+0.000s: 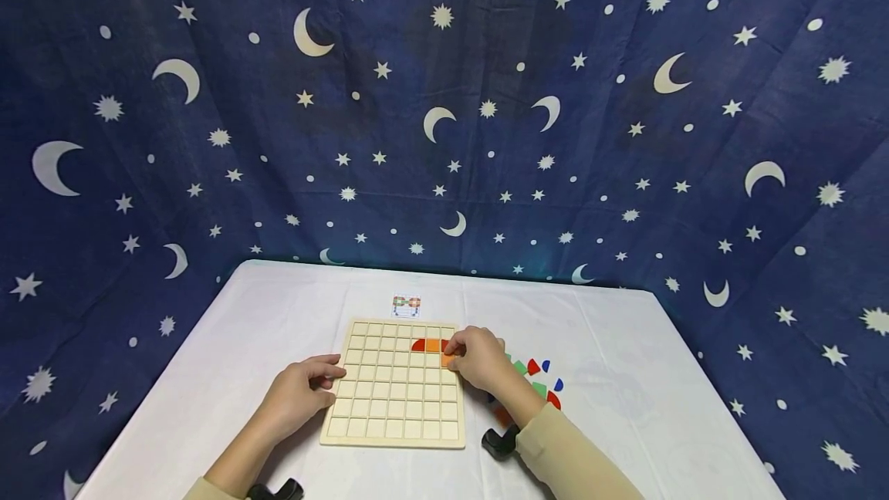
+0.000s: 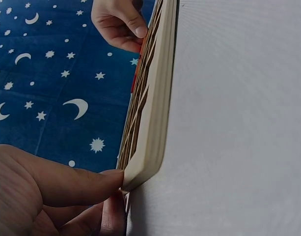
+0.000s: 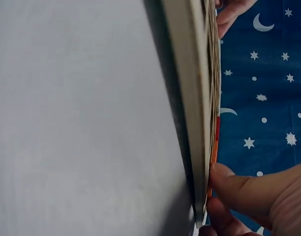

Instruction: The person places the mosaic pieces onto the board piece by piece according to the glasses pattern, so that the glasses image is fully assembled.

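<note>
A pale wooden grid board [image 1: 393, 390] lies on the white table. In its upper right cells are a red quarter-round piece [image 1: 418, 345], an orange square [image 1: 433, 346] and another red piece [image 1: 444, 345], partly covered by my right hand [image 1: 479, 357]. That hand's thumb and forefinger pinch an orange piece [image 1: 447, 361] at the right-edge cell just below. On the opposite side, my left hand [image 1: 295, 396] rests its loosely bent fingers and thumb against the board's left edge. The left wrist view shows the thumb [image 2: 81, 184] touching the rim near a corner.
A small printed picture card [image 1: 406, 305] lies beyond the board. Loose pieces are scattered to the right, among them a red one [image 1: 533, 366], a blue half-round [image 1: 559, 385] and a green one [image 1: 539, 390]; my right arm hides some. A dark starry cloth [image 1: 444, 137] hangs behind.
</note>
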A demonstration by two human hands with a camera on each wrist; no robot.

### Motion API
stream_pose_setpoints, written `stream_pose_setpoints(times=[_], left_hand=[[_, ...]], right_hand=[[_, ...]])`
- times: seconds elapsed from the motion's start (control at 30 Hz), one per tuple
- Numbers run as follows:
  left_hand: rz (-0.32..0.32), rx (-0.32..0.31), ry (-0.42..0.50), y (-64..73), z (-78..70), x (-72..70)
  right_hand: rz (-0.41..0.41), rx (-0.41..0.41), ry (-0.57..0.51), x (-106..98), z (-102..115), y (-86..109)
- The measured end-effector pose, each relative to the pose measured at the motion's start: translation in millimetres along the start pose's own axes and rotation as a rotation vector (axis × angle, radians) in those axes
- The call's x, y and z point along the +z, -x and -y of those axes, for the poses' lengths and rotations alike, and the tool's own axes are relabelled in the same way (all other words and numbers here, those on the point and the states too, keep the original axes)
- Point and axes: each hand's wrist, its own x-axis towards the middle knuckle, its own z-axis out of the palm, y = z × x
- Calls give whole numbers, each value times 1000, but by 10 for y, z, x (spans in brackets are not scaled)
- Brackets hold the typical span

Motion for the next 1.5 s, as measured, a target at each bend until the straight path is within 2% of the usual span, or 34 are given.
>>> stream_pose_setpoints(times=[0.17,0.27,0.43,0.7,1.07,1.33,1.5], left_hand=[[2,14,0,-11,-8,-5],[6,6,6,-10,-1,2],[14,-13,12,-5,19,4],[11,11,7,-22,9,-4],[4,-2,1,-18,19,10],[1,-9,-5,-14,0,10],[1,-11,-13,-13,13,11]], right_hand=[[-8,2,-38,-107,-43,38],[-6,38,-76,-192,-110,113],[16,102,-111,-306,-269,288],[0,155,-99,-493,-556,589],[-10,184,-25,-641,-894,953],[-25,165,59,-709,-1036,1110],[-29,193,78,-733,-1086,1181]])
